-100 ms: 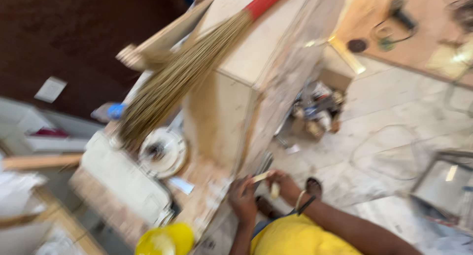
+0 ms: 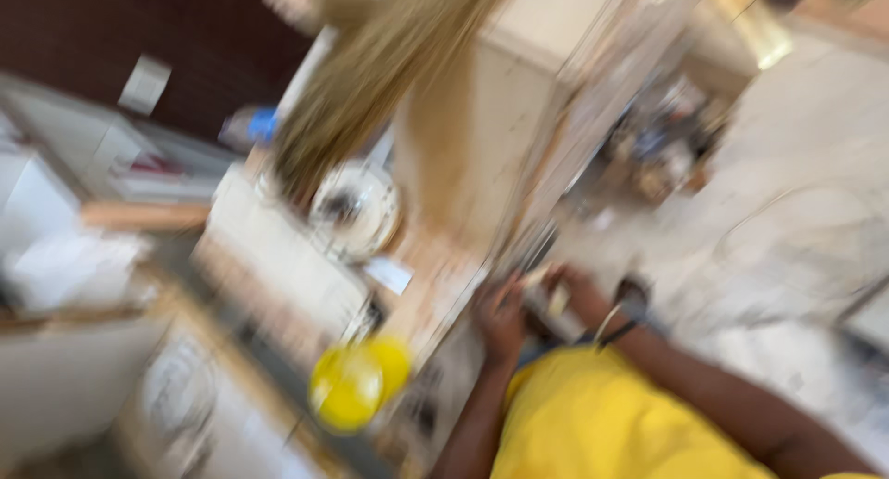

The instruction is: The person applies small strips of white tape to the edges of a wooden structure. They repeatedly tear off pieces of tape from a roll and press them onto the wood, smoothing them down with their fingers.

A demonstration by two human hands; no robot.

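The view is heavily blurred. My left hand [image 2: 500, 320] and my right hand [image 2: 582, 292] meet low in the middle, just above my yellow shirt [image 2: 593, 419]. Between them sits a small pale object [image 2: 546, 298], and both hands seem closed on it. A thin band hangs at my right wrist. The hands hover by the edge of a cluttered wooden worktop [image 2: 435, 285].
A straw broom [image 2: 370, 81] leans across a tall pale wooden block [image 2: 482, 127]. A round white disc [image 2: 356, 209] and a yellow round thing [image 2: 356, 382] lie on the worktop. White boxes [image 2: 56, 211] sit at left. Pale stone floor [image 2: 796, 220] and a clutter pile [image 2: 657, 146] are at right.
The whole scene has slid up and to the right in view and grown blurrier. My hands stay together on the small pale object.
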